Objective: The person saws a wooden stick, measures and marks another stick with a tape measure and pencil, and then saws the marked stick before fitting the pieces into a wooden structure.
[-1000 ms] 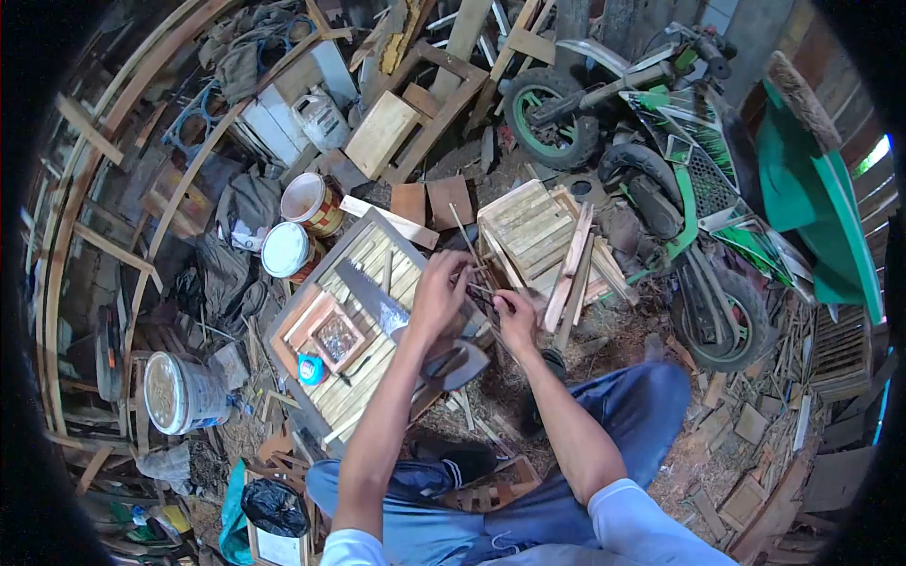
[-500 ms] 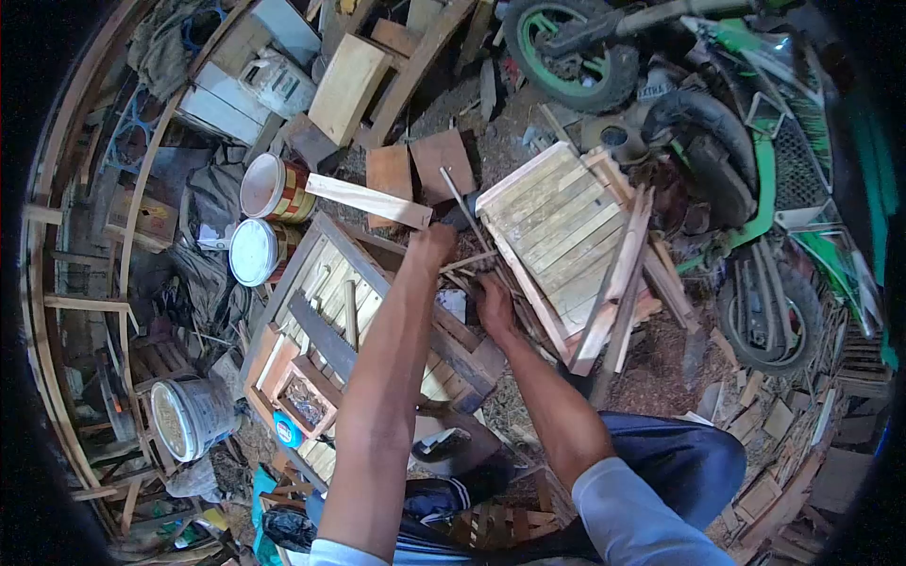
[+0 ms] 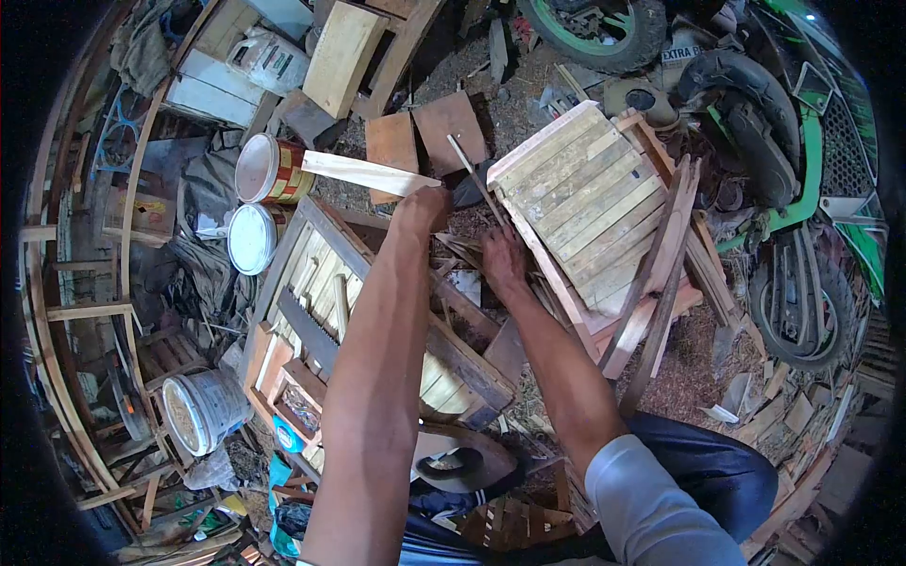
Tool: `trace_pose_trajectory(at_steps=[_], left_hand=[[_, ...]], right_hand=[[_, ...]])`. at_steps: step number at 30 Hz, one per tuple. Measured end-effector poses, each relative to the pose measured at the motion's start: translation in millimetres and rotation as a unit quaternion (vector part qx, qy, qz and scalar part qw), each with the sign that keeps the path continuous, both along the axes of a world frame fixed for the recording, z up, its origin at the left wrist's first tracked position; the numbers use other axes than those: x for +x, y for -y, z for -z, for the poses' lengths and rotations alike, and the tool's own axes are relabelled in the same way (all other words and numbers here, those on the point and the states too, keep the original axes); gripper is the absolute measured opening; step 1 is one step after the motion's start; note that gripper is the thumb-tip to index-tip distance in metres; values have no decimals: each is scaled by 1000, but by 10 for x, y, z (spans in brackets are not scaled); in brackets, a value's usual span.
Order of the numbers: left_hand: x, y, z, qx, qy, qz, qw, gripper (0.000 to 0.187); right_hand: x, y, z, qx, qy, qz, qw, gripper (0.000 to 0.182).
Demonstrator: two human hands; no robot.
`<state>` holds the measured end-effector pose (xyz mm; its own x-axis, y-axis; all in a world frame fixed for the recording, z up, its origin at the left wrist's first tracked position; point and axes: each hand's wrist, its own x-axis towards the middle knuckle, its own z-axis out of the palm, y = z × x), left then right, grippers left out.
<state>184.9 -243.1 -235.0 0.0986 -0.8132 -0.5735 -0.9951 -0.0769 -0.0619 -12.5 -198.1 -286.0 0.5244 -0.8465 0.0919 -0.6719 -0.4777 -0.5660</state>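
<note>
My left hand [image 3: 427, 208] is closed around the right end of a pale wooden board [image 3: 363, 174], which sticks out to the left toward the buckets. My right hand [image 3: 504, 257] reaches down between the two wooden work surfaces, fingers curled at the lower end of a thin wooden stick [image 3: 475, 172]. Its fingertips are partly hidden. Loose thin wood strips [image 3: 458, 247] lie between the hands. Under my left forearm is a slatted wooden bench [image 3: 439, 377], with a handsaw [image 3: 309, 330] and a small wooden box [image 3: 300, 396] on it.
A slatted wooden panel [image 3: 576, 198] stands to the right, with long wood strips [image 3: 651, 283] leaning on it. Beyond it is a green motorcycle [image 3: 802, 179]. Paint buckets [image 3: 253, 238] stand at left. Brown wooden squares [image 3: 451, 132] and scrap wood cover the ground.
My right hand has moved up and forward to the lower end of the thin stick. My left hand still grips the pale board. The whole view has shifted slightly.
</note>
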Motion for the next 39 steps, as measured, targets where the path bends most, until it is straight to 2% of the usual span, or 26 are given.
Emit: trace_pose_trajectory(at_steps=[2, 4, 6, 9, 12, 13, 14, 15, 16, 17, 18, 20, 21, 23, 24, 25, 26, 27, 28, 29, 30, 32, 35, 38, 39], left_hand=[[-3, 28, -35, 41, 25, 103, 993, 17], [-85, 2, -259, 25, 31, 99, 994, 17], [-332, -98, -797, -48, 14, -11, 999, 17], [-10, -60, -171, -251, -5, 7, 968, 17], [-289, -60, -1211, -238, -102, -15, 966, 17], [-251, -75, -1363, -238, -128, 20, 963, 17], [-267, -45, -1505, -179, -149, -95, 968, 23], [-277, -110, -1587, -264, -154, -103, 946, 29], [-354, -168, -1764, -349, -160, -111, 917, 35], [-381, -147, -1974, -261, -201, -197, 923, 38], [-412, -147, -2078, -194, -516, -349, 758, 40], [-615, -169, -2167, -239, -609, -368, 661, 43], [-784, -151, -2240, -259, -599, -378, 657, 42], [-1179, -98, -2326, -295, -581, -402, 643, 40], [-1408, -94, -2396, -305, -636, -411, 578, 41], [-1641, -96, -2544, -290, -637, -416, 581, 43], [-1856, -118, -2662, -273, -636, -424, 585, 44], [-2007, -100, -2625, -260, -660, -402, 578, 45], [-2152, -51, -2605, -248, -684, -378, 572, 46], [-2356, -31, -2647, -227, -725, -395, 517, 45], [-2486, 9, -2561, -215, -743, -390, 499, 44], [-2773, -11, -2620, -208, -753, -399, 480, 38], [-2991, -28, -2572, -201, -740, -393, 507, 33], [-3178, 28, -2405, -189, -743, -420, 486, 33], [-3251, 72, -2359, -219, -729, -426, 489, 35]], right_hand=[[-9, 26, -155, 88, 104, 30, 990, 17], [18, 34, -317, 137, 189, 63, 970, 20], [27, 43, -498, 149, 253, 104, 950, 24], [5, 79, -898, 176, 251, 105, 946, 23], [77, 18, -1037, 140, 293, 136, 936, 23], [120, 27, -1132, 170, 294, 150, 929, 22], [101, -7, -1236, 155, 329, 149, 920, 22], [106, -22, -1356, 210, 404, 169, 874, 21], [34, -11, -1569, 214, 384, 159, 884, 22], [-39, -1, -1787, 218, 364, 149, 893, 23], [-126, 30, -1904, 209, 373, 136, 894, 24], [-335, 92, -2108, 190, 387, 114, 895, 25], [-557, 138, -2373, 245, 318, 120, 908, 28], [-943, 313, -2482, 270, 296, 68, 914, 29], [-1160, 368, -2533, 287, 281, 42, 915, 30], [-1456, 364, -2937, 253, 190, 24, 948, 32], [-1698, 477, -3023, 313, 127, 32, 941, 31], [-1985, 540, -3192, 319, 101, 17, 942, 33], [-2280, 674, -3147, 280, 103, -34, 954, 33], [-2536, 716, -3275, 376, 129, -17, 917, 32], [-2689, 698, -3446, 415, 135, 32, 899, 32], [-3022, 741, -3451, 389, 81, 14, 918, 33], [-3368, 624, -3356, 438, 176, 18, 881, 28], [-3521, 756, -3154, 382, 161, 39, 909, 27], [-3523, 750, -3161, 376, 162, 55, 911, 25]])
